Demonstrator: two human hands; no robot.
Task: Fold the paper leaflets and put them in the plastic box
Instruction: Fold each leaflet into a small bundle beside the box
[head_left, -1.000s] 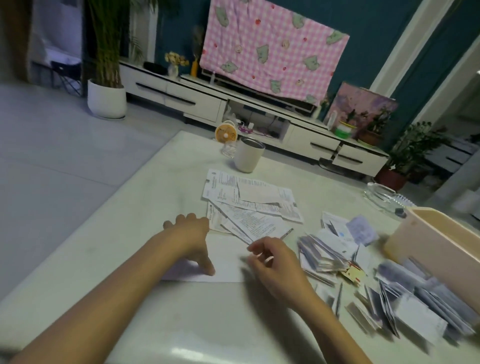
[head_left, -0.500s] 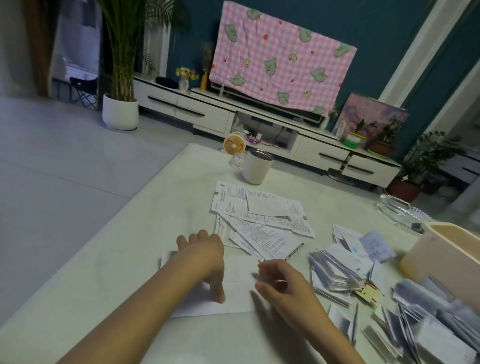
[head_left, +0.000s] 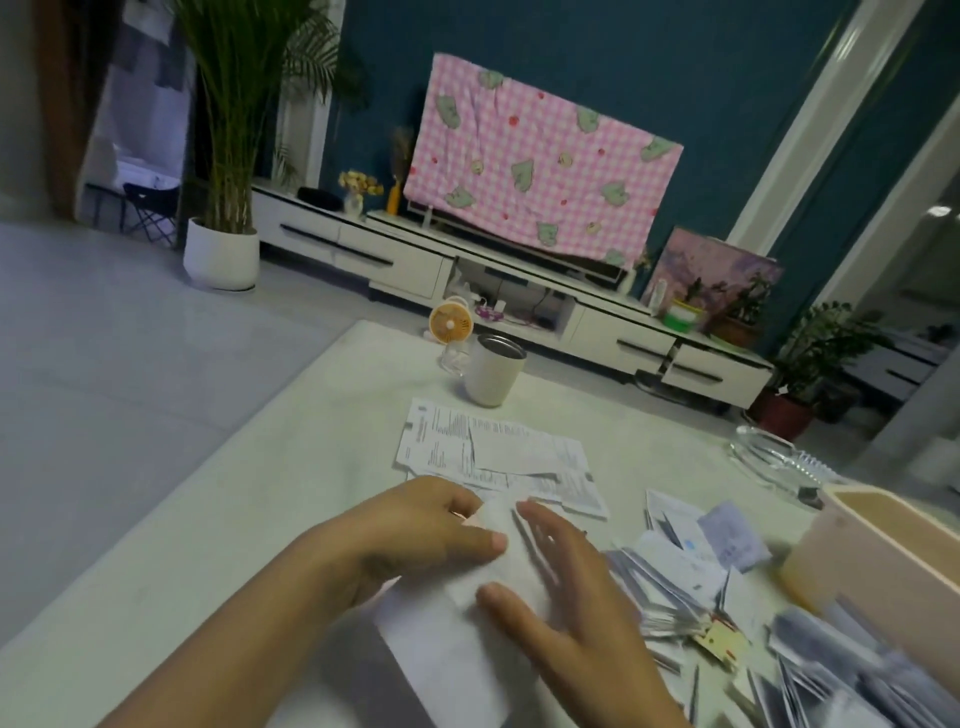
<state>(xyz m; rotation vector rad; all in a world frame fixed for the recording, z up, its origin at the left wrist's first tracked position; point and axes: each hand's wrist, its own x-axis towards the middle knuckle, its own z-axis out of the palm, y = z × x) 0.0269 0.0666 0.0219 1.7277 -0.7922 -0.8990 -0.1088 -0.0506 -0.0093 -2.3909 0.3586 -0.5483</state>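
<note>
A dark teal wall and a pale tiled floor frame the room, and a broad white table fills the near part of the view. Against the wall runs a long, low white cabinet, with a pink checked cloth draped over the screen standing on it. A tall palm in a white pot stands on the floor at the cabinet's left end. On the table's right edge sits the pale plastic box, open at the top, with a loose heap of folded leaflets just beside it. Flat printed sheets lie overlapping near the table's middle, and beyond them stand a white mug and a small orange fan. A clear glass dish rests behind the box. Closest in, a white leaflet curls up off the table between both hands: the left hand pinches its upper edge, thumb on top and fingers curled behind, while the right hand, somewhat blurred, lies with straight fingers along its right side, thumb on the paper.
</note>
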